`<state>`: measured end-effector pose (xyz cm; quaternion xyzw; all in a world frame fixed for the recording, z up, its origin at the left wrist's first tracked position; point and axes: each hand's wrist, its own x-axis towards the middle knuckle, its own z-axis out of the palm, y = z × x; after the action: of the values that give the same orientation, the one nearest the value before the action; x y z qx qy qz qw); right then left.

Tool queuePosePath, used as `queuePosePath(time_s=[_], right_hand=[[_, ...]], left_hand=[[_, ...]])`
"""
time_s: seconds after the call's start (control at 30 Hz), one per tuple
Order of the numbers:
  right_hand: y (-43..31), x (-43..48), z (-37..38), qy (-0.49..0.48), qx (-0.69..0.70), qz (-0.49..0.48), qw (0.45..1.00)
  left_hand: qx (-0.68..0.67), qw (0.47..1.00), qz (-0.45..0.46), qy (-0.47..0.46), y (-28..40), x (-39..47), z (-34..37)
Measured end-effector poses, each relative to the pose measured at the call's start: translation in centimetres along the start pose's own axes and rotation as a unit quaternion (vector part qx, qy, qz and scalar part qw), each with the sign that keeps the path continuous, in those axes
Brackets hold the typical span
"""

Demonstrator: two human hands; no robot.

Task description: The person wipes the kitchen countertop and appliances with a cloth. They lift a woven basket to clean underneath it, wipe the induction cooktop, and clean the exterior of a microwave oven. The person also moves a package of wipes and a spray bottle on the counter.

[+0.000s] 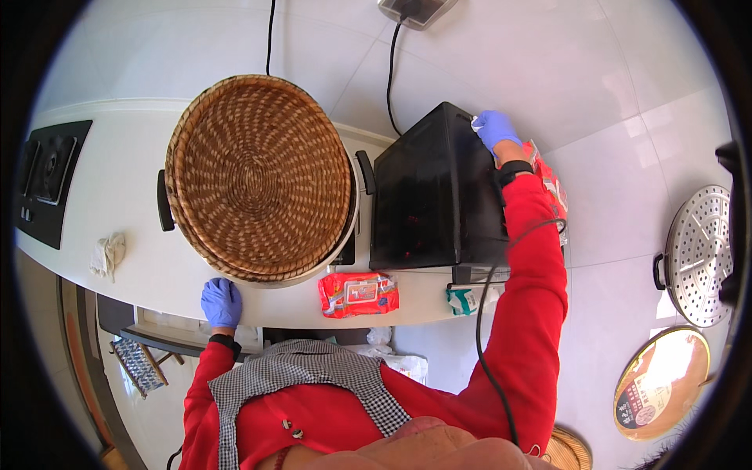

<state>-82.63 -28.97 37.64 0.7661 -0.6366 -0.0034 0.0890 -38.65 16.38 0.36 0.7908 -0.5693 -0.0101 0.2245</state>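
My right hand (pixel 493 130), in a blue-violet glove, presses a white wipe (pixel 474 123) against the far right part of a black box-shaped appliance (pixel 414 194), apparently a microwave or countertop oven. Only a small bit of the wipe shows between the fingers. On the counter's (pixel 147 258) front edge rests my left hand (pixel 222 302), gloved too, its fingers curled and nothing visible in it. Just beyond it is a large pot (pixel 352 226) with black side handles, topped by a round woven straw lid (pixel 264 176). A red pack of wet wipes (pixel 358 295) lies between pot and appliance, near the edge.
Red packs (pixel 549 182) sit right of the appliance, partly behind my forearm. A green-white packet (pixel 463 301) lies in front. At left are a crumpled cloth (pixel 108 255) and a gas hob (pixel 56 176). A power cord (pixel 390 88) runs to a wall socket. A perforated steamer tray (pixel 702 258) hangs at right.
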Motion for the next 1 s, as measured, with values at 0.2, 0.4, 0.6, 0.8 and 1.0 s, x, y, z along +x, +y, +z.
queuePosePath(time_s=[0.2,0.4,0.6,0.8,1.0], right_hand=[[-1.7,-7.9,-1.3,-0.005,0.002,-0.04,0.999],[-3.3,-17.3,-4.1,-0.032,0.1,-0.084,0.991],[0.4,-10.8,-2.4,-0.033,0.278,0.016,0.96],[1.8,0.2,0.2,0.094,0.107,0.017,0.99],[-0.4,0.5,0.7,0.0,0.078,0.041,0.996]], left_hand=[[-0.017,1.0,0.006,0.001,-0.2,0.1,0.2],[-0.035,0.999,0.017,0.02,-0.6,-0.3,0.5],[-0.022,1.0,0.007,0.006,-0.7,-0.2,0.6],[-0.01,1.0,0.005,0.006,-0.2,-0.1,0.2],[-0.007,1.0,0.003,-0.016,-0.5,-0.2,0.1]])
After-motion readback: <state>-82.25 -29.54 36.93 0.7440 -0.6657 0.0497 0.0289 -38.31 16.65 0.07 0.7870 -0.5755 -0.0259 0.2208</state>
